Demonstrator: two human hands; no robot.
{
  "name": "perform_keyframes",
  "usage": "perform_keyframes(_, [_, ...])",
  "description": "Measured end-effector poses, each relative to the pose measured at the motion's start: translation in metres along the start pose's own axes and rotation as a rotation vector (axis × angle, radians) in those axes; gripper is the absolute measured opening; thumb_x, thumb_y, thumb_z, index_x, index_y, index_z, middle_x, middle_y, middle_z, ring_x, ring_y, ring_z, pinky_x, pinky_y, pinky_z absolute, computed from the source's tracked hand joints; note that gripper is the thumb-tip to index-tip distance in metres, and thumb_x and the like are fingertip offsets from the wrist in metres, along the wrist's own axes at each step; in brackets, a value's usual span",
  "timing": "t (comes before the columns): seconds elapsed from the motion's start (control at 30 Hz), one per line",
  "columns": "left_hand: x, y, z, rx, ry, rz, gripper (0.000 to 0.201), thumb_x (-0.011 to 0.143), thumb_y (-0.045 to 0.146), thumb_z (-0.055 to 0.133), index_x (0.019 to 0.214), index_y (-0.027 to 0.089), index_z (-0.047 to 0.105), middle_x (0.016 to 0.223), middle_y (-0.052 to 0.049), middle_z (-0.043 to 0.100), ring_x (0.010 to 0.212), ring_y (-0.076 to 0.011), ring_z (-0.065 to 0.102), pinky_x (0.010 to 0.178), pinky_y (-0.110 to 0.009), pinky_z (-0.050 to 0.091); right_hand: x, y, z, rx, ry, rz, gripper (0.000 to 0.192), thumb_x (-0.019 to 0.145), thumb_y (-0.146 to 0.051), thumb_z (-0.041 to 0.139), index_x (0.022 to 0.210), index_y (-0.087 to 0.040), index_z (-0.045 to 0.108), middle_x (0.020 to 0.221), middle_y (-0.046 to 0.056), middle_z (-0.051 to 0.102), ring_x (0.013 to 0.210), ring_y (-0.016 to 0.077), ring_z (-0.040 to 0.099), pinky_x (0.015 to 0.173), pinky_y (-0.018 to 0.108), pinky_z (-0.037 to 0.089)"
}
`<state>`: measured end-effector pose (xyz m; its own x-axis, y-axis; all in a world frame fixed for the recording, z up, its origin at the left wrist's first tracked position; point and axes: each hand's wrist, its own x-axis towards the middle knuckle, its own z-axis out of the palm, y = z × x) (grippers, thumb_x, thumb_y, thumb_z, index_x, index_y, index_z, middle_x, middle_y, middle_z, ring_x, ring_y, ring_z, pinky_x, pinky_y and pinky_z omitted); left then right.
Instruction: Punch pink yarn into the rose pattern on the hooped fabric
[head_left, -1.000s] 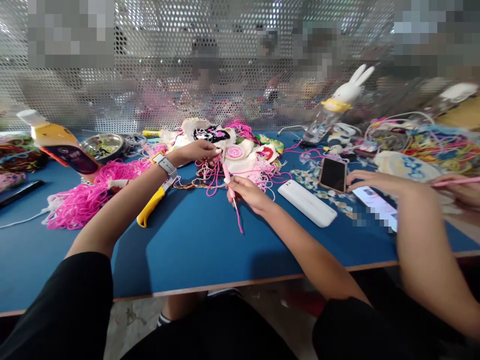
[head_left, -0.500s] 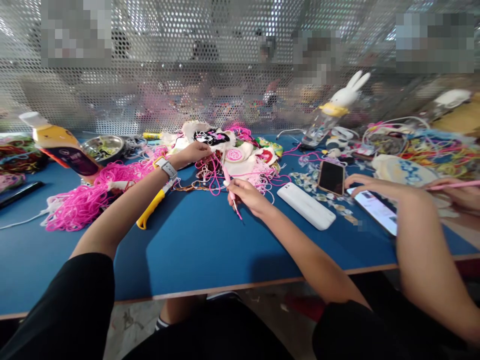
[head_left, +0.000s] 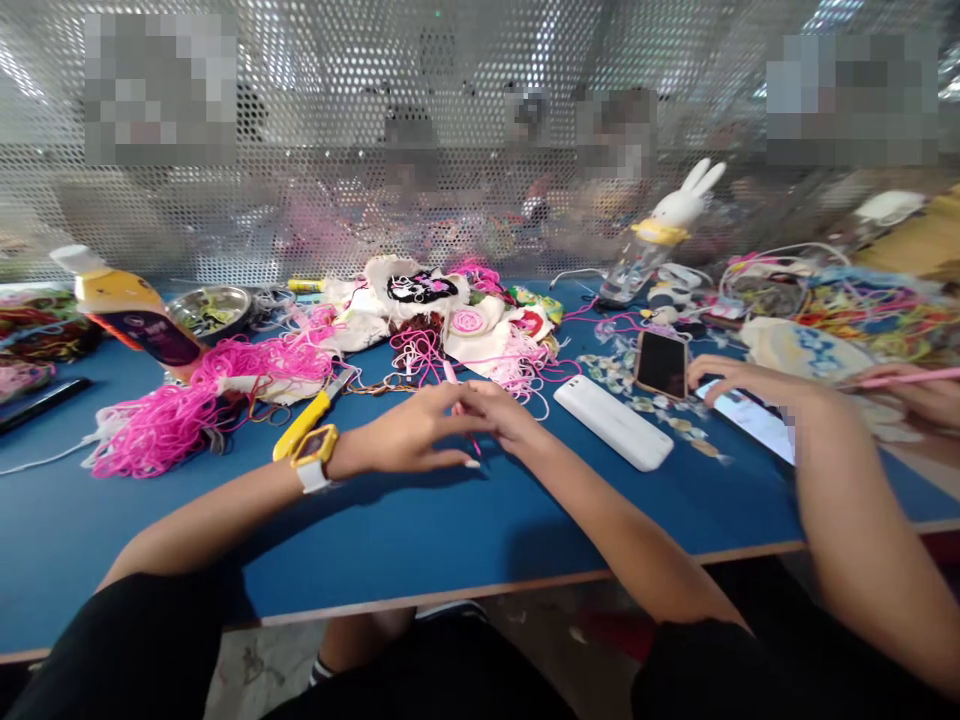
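The left hand (head_left: 409, 437) has come back from the heap of embroidered patches (head_left: 450, 310), where its fingertips were among the pink threads half a second ago, and now lies over the blue table (head_left: 390, 530) right against the right hand (head_left: 499, 415). Its fingers are stretched long and close together, the tips touching the right hand's fingers. The right hand is curled around a pink punch needle (head_left: 452, 377), whose upper end sticks out just beyond the fingertips of both hands; the lower tip is hidden behind the left fingers. Whether the left hand also pinches the tool cannot be told. A yellow utility knife (head_left: 306, 425) lies just behind the left wrist, and a white case (head_left: 613, 422) sits near the right hand.
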<state>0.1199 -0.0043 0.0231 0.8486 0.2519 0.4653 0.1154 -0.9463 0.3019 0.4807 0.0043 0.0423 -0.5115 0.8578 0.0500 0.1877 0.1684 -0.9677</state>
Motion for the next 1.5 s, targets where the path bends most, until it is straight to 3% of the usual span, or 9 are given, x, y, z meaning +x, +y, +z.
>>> perform_keyframes(0.1, [-0.004, 0.007, 0.011, 0.122, 0.002, 0.024, 0.023, 0.095, 0.031, 0.054, 0.105, 0.019, 0.072, 0.108, -0.013, 0.061, 0.103, -0.0238, 0.058, 0.087, -0.041, 0.049, -0.063, 0.033, -0.131, -0.439, 0.011, -0.111, 0.015, 0.069, -0.035, 0.08, 0.064, -0.024, 0.072, 0.061, 0.004, 0.065, 0.055, 0.0112, 0.06, 0.041, 0.015, 0.046])
perform_keyframes(0.17, [-0.006, 0.006, 0.013, 0.136, 0.043, 0.026, 0.022, 0.095, 0.029, 0.054, 0.098, 0.019, 0.074, 0.105, -0.013, 0.062, 0.101, -0.0234, 0.058, 0.086, -0.041, 0.049, -0.073, 0.045, -0.154, -0.521, 0.094, -0.136, 0.013, 0.079, -0.037, 0.07, 0.073, -0.027, 0.076, 0.074, 0.006, 0.07, 0.062, 0.0138, 0.063, 0.045, 0.017, 0.049])
perform_keyframes(0.23, [-0.008, 0.005, 0.011, 0.067, 0.096, 0.026, 0.021, 0.094, 0.027, 0.056, 0.099, 0.019, 0.074, 0.107, -0.014, 0.062, 0.102, -0.0227, 0.058, 0.086, -0.04, 0.05, -0.052, 0.037, -0.108, -0.367, 0.109, -0.203, 0.011, 0.079, -0.038, 0.071, 0.072, -0.029, 0.073, 0.071, 0.001, 0.068, 0.06, 0.0106, 0.059, 0.044, 0.015, 0.046])
perform_keyframes(0.4, [-0.014, 0.01, 0.009, -0.315, 0.255, -0.126, 0.017, 0.088, 0.027, 0.067, 0.102, 0.021, 0.076, 0.106, -0.011, 0.066, 0.099, -0.0183, 0.062, 0.085, -0.034, 0.054, 0.056, -0.004, 0.128, 0.174, -0.04, 0.078, 0.034, 0.088, -0.048, 0.061, 0.109, -0.022, 0.065, 0.092, 0.006, 0.068, 0.082, 0.017, 0.063, 0.06, 0.024, 0.054])
perform_keyframes(0.5, [-0.012, 0.015, 0.007, -0.557, 0.324, -0.247, 0.017, 0.089, 0.026, 0.066, 0.1, 0.021, 0.077, 0.1, -0.01, 0.07, 0.09, -0.0164, 0.066, 0.081, -0.031, 0.056, 0.084, -0.003, 0.188, 0.243, -0.049, 0.116, 0.038, 0.092, -0.051, 0.052, 0.109, -0.019, 0.064, 0.083, 0.006, 0.066, 0.074, 0.0153, 0.063, 0.059, 0.024, 0.052])
perform_keyframes(0.7, [-0.006, 0.035, -0.014, -0.557, 0.435, -0.295, 0.019, 0.091, 0.018, 0.062, 0.105, 0.019, 0.075, 0.071, -0.004, 0.073, 0.068, -0.0132, 0.068, 0.068, -0.026, 0.057, 0.072, -0.004, 0.18, 0.559, -0.241, 0.087, 0.049, 0.078, -0.049, 0.069, 0.112, -0.016, 0.059, 0.074, 0.003, 0.066, 0.059, 0.0141, 0.063, 0.053, 0.027, 0.055])
perform_keyframes(1.07, [-0.005, 0.056, -0.036, -0.562, 0.586, -0.372, 0.007, 0.084, 0.022, 0.072, 0.083, 0.017, 0.076, 0.084, -0.007, 0.076, 0.074, -0.0149, 0.07, 0.06, -0.023, 0.058, 0.063, -0.009, 0.2, 0.227, -0.199, 0.071, 0.043, 0.085, -0.057, 0.062, 0.071, -0.017, 0.056, 0.054, -0.004, 0.053, 0.04, 0.0043, 0.043, 0.038, 0.018, 0.033])
perform_keyframes(1.33, [-0.006, 0.05, -0.03, -0.799, 0.647, -0.53, 0.015, 0.085, 0.029, 0.071, 0.095, 0.017, 0.073, 0.073, -0.003, 0.073, 0.052, -0.0115, 0.066, 0.043, -0.019, 0.054, 0.063, -0.005, 0.203, 0.22, -0.252, 0.07, 0.042, 0.088, -0.057, 0.057, 0.096, -0.017, 0.069, 0.057, -0.004, 0.052, 0.044, 0.0046, 0.042, 0.042, 0.017, 0.034])
perform_keyframes(1.5, [-0.008, 0.047, -0.03, -0.655, 0.708, -0.532, 0.021, 0.076, 0.029, 0.08, 0.084, 0.015, 0.067, 0.073, -0.003, 0.073, 0.058, -0.0114, 0.068, 0.05, -0.017, 0.056, 0.063, -0.002, 0.203, 0.283, -0.266, 0.11, 0.036, 0.088, -0.05, 0.061, 0.099, -0.017, 0.07, 0.056, -0.004, 0.052, 0.046, 0.0052, 0.044, 0.043, 0.017, 0.036])
